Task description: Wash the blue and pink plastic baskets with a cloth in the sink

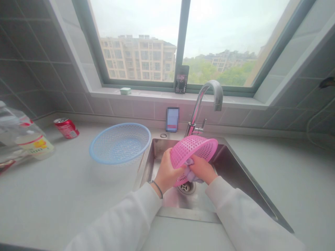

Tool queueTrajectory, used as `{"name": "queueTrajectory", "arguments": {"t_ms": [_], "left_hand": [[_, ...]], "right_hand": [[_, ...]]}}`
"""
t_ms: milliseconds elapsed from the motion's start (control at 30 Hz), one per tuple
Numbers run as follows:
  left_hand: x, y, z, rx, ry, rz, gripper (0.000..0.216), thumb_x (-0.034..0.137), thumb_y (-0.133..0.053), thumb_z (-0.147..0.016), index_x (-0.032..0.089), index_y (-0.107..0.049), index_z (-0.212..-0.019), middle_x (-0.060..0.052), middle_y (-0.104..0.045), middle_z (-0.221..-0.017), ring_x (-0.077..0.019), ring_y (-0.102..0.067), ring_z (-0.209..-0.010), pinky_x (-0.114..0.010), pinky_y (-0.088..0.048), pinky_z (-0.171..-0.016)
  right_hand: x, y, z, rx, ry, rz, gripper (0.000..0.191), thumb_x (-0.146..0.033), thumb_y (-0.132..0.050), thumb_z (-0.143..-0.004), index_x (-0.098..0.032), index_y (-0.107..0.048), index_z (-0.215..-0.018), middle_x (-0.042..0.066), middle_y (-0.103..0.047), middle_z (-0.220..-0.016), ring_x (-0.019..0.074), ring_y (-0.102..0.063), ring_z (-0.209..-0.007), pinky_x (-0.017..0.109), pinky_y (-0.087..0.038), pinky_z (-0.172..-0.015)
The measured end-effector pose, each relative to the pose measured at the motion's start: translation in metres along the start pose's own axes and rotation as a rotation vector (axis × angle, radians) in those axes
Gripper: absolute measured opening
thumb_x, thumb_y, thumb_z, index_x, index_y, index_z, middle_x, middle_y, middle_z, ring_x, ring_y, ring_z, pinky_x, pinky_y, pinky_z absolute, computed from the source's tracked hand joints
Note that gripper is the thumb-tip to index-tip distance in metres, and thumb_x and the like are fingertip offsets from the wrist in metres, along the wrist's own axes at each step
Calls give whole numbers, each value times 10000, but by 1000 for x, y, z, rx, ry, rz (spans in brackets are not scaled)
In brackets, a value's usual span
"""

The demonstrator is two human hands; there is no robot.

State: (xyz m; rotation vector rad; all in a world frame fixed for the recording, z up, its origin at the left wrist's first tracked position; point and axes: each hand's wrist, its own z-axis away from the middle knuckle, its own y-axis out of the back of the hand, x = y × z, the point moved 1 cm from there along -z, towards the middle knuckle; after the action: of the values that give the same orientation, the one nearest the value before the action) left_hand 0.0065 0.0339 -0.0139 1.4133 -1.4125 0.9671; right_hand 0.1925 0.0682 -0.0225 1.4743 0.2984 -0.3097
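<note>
Over the steel sink (235, 174) I hold a pink perforated basket (195, 148) tilted on its side, its open face turned toward me. My left hand (166, 172) grips its lower rim, fingers curled around the edge. My right hand (201, 169) is inside the basket, closed on a pale lilac cloth (190, 174) pressed against the mesh. The drain (186, 187) lies directly below both hands. A thin band circles my left wrist.
A blue perforated basket (120, 143) rests on the counter left of the sink. The chrome faucet (206, 101) arches behind the basket. A phone (172, 119) leans on the backsplash, another (181, 79) on the windowsill. A red can (66, 127) and plastic bottles (28, 141) sit far left.
</note>
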Motion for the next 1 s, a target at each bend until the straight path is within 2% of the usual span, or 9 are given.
{"name": "queueTrajectory", "arguments": {"t_ms": [167, 367, 567, 833, 1000], "left_hand": [[-1, -1, -2, 13, 33, -43, 605, 348, -768, -724, 176, -476, -1225, -101, -576, -1191, -280, -569, -1127, -427, -434, -1001], [-3, -2, -2, 0, 70, -100, 465, 260, -760, -711, 178, -530, -1107, -75, -600, -1099, -265, -587, -1047, -411, -452, -943], [-4, -3, -4, 10, 106, -96, 454, 256, -766, -698, 172, -532, -1077, -76, -605, -1079, -262, -594, -1025, -404, -459, -922], [-6, -4, -4, -5, 150, -87, 422, 274, -780, -702, 166, -545, -1036, -97, -620, -1073, -273, -617, -1006, -413, -479, -898], [-15, -4, -8, 52, 249, 116, 439, 270, -791, -695, 152, -534, -1031, -85, -645, -1022, -248, -645, -945, -388, -507, -857]], "right_hand": [[-10, 16, 6, 48, -52, 110, 372, -208, -491, -831, -269, -629, -1170, 76, -714, -1173, 286, -679, -1015, 347, -467, -762], [-13, 23, 7, 97, -94, 194, 383, -231, -478, -854, -232, -603, -1216, 141, -685, -1217, 323, -672, -1075, 401, -481, -818], [-14, 26, 5, 105, -107, 220, 367, -231, -484, -867, -235, -602, -1215, 145, -683, -1201, 316, -673, -1078, 400, -494, -817], [-14, 25, 4, 153, -63, 299, 314, -212, -509, -873, -233, -626, -1164, 127, -681, -1171, 279, -670, -1058, 347, -485, -777], [-19, 22, 5, 190, 36, 450, 260, -158, -477, -903, -233, -631, -1098, 91, -667, -1124, 245, -664, -1008, 301, -460, -718]]}}
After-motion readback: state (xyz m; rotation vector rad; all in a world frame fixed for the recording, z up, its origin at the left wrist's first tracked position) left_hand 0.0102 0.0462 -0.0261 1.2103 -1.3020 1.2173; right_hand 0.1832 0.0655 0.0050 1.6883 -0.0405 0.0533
